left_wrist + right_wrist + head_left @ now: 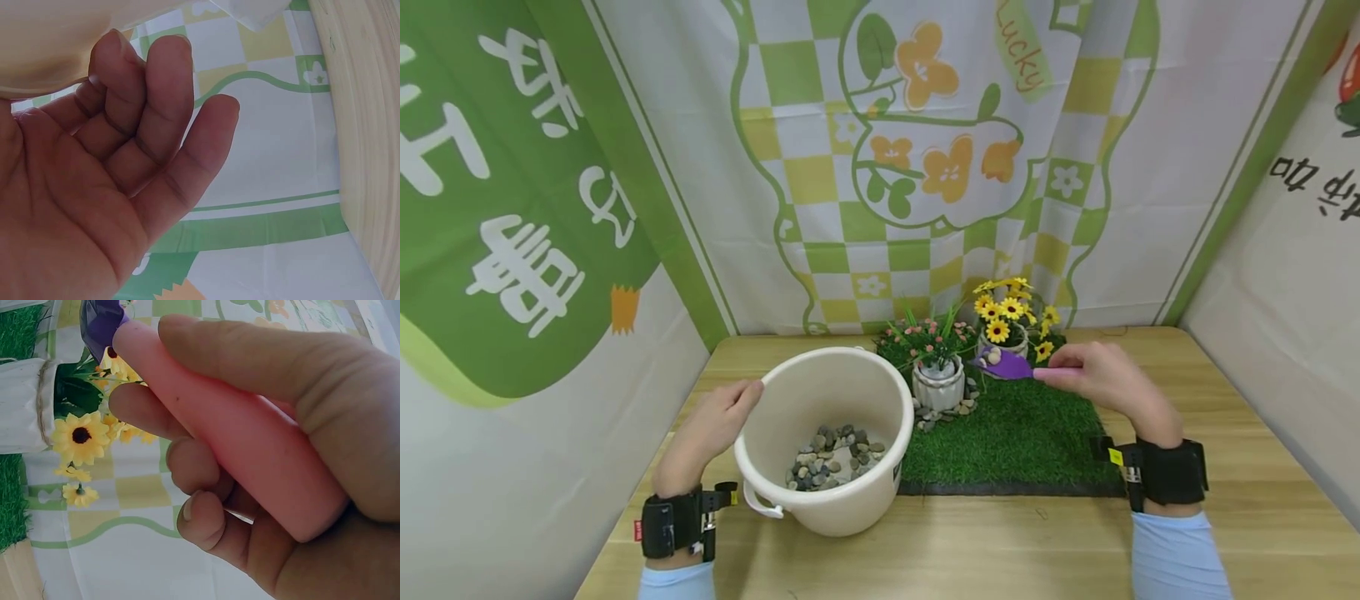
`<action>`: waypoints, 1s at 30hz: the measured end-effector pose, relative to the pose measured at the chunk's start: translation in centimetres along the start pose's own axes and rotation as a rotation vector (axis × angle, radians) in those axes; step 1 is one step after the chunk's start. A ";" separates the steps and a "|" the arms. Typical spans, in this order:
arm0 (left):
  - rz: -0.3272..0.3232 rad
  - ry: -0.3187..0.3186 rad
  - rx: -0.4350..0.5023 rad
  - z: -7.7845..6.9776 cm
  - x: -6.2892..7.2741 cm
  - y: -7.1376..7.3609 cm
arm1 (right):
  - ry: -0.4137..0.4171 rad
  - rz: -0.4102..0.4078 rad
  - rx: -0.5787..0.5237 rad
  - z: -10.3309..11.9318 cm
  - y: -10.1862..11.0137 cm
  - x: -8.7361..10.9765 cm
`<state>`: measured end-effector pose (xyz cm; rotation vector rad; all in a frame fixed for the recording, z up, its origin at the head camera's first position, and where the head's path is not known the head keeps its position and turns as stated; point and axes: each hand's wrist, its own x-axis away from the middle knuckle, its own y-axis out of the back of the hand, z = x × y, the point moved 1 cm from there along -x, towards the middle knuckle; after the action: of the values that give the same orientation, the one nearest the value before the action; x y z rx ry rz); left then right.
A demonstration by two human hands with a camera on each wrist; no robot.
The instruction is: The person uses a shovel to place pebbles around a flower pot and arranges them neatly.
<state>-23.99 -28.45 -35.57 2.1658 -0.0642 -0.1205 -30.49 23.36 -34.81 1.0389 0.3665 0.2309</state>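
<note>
At the left, my left hand (721,419) grips the rim of a cream bucket (752,433), its fingers bent around the outside in the left wrist view. Grey and tan pebbles (835,457) lie in the bottom of that bucket. My right hand (1108,379) holds a small garden trowel by its pink handle (250,437). The purple trowel blade (1013,367) carries a few pale pebbles (992,356) and overlaps the pot of yellow flowers (1011,310) in the head view. Left of the blade stands a white pot (938,387) with pink flowers, pebbles around its base.
Both flower pots stand on a green artificial grass mat (1022,442) with a dark front edge. A wooden table (1000,550) bears the mat and bucket. Printed curtains (692,108) close off the back and sides. The bucket's handle (763,502) hangs at its front left.
</note>
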 end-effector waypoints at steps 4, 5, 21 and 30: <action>0.000 0.010 0.004 0.1 0.0 -0.1 | 0.008 0.006 0.001 -0.1 -0.4 -0.1; -0.002 0.012 0.005 0.1 0.0 -0.1 | 0.013 0.008 0.001 -0.1 -0.5 -0.1; -0.009 -0.007 -0.003 0.2 -0.1 -0.1 | 0.005 0.060 0.030 -0.6 -1.5 -0.8; -0.003 0.008 0.003 0.3 0.0 -0.1 | -0.020 0.107 0.041 -1.8 -2.6 -1.6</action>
<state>-24.00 -28.65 -35.86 2.1691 -0.0572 -0.1138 -32.62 22.98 -37.65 1.1019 0.2986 0.3095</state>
